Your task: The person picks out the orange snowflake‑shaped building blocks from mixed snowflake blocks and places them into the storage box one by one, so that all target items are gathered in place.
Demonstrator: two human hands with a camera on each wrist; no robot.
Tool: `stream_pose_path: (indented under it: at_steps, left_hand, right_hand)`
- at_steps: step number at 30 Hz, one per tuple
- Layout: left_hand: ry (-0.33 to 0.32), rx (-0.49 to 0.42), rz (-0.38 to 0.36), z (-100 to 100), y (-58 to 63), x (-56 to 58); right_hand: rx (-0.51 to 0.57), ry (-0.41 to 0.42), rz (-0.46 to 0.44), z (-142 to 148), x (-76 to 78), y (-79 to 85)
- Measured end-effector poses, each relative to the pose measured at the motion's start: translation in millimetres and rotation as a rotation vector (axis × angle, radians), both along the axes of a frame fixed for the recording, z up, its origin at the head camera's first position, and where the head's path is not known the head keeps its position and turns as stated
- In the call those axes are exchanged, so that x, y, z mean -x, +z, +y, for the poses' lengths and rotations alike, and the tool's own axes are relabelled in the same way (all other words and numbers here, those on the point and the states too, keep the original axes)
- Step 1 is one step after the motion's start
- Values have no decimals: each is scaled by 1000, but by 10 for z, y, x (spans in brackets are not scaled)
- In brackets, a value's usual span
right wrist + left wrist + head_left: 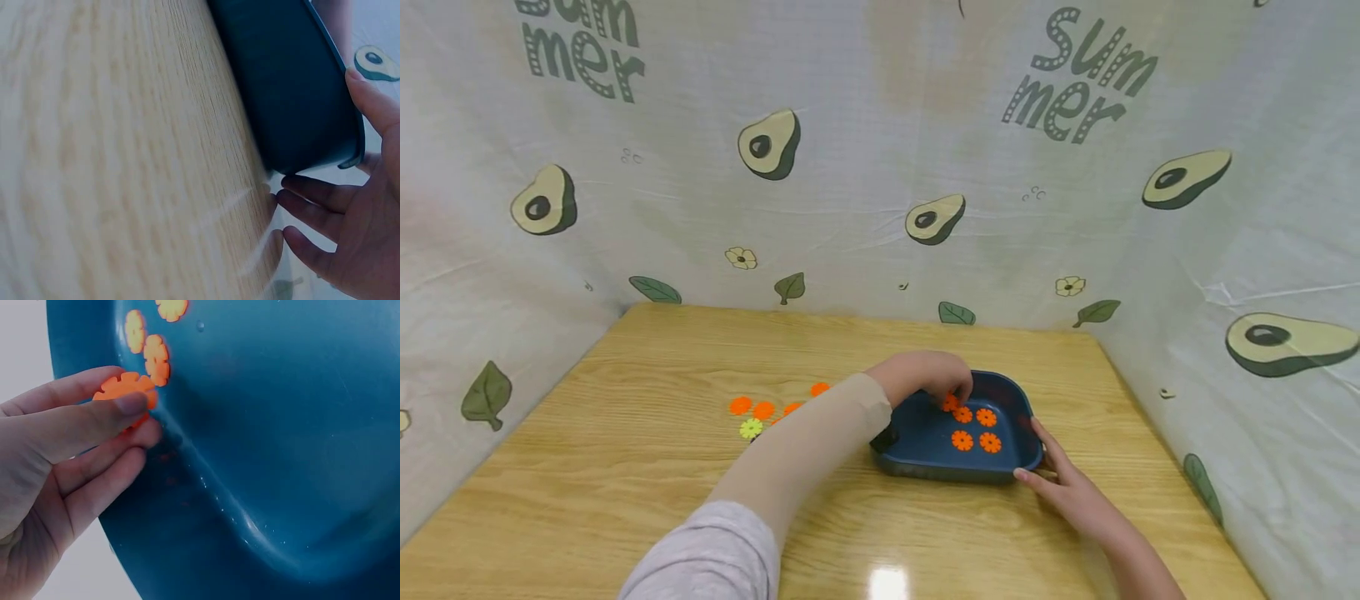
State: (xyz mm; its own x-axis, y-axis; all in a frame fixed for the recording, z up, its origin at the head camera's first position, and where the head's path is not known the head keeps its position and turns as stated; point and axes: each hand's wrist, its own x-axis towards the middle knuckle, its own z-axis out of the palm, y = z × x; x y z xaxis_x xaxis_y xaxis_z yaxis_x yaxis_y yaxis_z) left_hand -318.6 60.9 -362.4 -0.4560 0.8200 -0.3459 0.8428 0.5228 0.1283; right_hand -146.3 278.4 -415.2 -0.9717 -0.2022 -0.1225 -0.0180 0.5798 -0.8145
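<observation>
My left hand (934,372) reaches into the far side of a dark blue plastic basin (947,472). In the left wrist view, its thumb and fingers pinch an orange flower-shaped disc (119,389) beside the basin's inner wall. Several more orange discs (989,442) lie flat on the basin floor. At the near right corner, my right hand (1071,492) grips the basin from outside. The right wrist view has its thumb on the rim, with other fingers low by the outer wall (300,94).
Left of the basin, several orange discs (763,410) and a yellow-green disc (751,428) lie on the wooden table (625,467), partly hidden by my left forearm. A patterned cloth (850,167) hangs behind the table and along both sides.
</observation>
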Motion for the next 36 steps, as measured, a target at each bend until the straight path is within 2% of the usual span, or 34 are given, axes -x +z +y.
stream_pose_path:
  at_steps: [10,15,22,36]
  left_hand:
    - [-20,101,43,65,-19,-18]
    - [-37,106,32,94,-43,-20]
    - [-23,108,5,112,-106,8]
    - [-51,155,47,151,-147,0]
  right_hand:
    - [19,6,7,8,11,-17]
    - [23,3,10,11,9,-16]
    - [34,6,13,8,12,-14]
    - [61,18,6,22,17,-27]
